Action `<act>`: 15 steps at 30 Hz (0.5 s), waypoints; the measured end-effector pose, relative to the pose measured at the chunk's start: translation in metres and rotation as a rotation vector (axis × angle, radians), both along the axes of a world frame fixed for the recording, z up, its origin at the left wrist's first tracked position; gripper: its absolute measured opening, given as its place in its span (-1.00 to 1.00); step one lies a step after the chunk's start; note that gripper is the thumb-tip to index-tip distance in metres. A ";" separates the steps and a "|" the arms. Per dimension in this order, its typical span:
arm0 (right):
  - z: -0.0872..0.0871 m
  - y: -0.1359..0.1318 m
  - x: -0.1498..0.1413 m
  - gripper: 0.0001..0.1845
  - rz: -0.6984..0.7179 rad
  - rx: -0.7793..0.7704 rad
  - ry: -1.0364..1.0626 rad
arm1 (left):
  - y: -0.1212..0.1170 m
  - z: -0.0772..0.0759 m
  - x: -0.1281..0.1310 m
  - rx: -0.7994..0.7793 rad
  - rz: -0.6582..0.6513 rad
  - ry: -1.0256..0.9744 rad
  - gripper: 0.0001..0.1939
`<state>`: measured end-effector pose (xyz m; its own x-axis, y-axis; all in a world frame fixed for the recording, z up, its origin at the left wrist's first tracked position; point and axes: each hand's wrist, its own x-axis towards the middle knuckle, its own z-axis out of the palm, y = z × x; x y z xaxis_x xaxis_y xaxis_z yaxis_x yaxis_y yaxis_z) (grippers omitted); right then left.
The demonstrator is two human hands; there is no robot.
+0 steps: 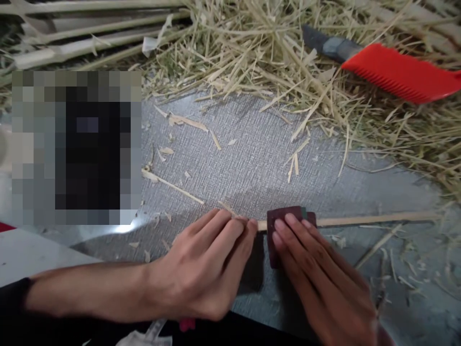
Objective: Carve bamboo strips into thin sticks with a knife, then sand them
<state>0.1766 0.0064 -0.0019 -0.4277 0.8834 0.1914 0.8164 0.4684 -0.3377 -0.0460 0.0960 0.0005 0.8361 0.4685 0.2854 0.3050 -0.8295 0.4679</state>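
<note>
A thin, pale wooden strip, bamboo-like (pixel 367 220), runs crosswise over the grey textured surface toward the right. My left hand (pixel 209 264) is closed around the strip's left end, its fingertips pinched together. Just to the right, my right hand (pixel 320 269) presses a folded piece of dark maroon sandpaper (pixel 272 245) over the strip. The fingers of that hand lie together along the sandpaper; its thumb is hidden. The strip shows in the short gap between my left fingertips and the sandpaper.
Heaped pale shavings (pixel 245 53) cover the back and right. On them lies a tool with a red ribbed part (pixel 399 72) and a dark grey end. Long split stalks (pixel 72 50) lie at back left. Loose slivers dot the grey surface (pixel 252 139). A blurred-out patch (pixel 90 149) hides the left.
</note>
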 end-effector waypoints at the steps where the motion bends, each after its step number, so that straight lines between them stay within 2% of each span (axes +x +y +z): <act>1: 0.000 0.000 0.000 -0.59 0.005 -0.007 -0.002 | 0.000 0.001 0.000 -0.011 0.005 0.013 -0.79; 4: 0.001 -0.001 0.001 -0.58 -0.043 0.033 -0.076 | 0.000 0.002 0.002 0.007 0.012 0.024 -0.81; 7: 0.000 -0.002 0.002 -0.58 0.015 0.023 -0.083 | -0.001 0.001 0.004 -0.003 0.013 0.027 -0.82; 10: 0.000 -0.002 0.003 -0.58 0.006 0.065 -0.142 | 0.000 0.001 0.005 -0.007 0.040 0.031 -0.84; 13: 0.001 -0.001 0.003 -0.57 0.052 0.040 -0.110 | 0.000 0.000 0.004 0.006 0.050 0.029 -0.84; 15: 0.001 0.000 0.003 -0.55 0.013 0.034 -0.134 | 0.000 0.000 0.004 0.013 0.048 0.032 -0.83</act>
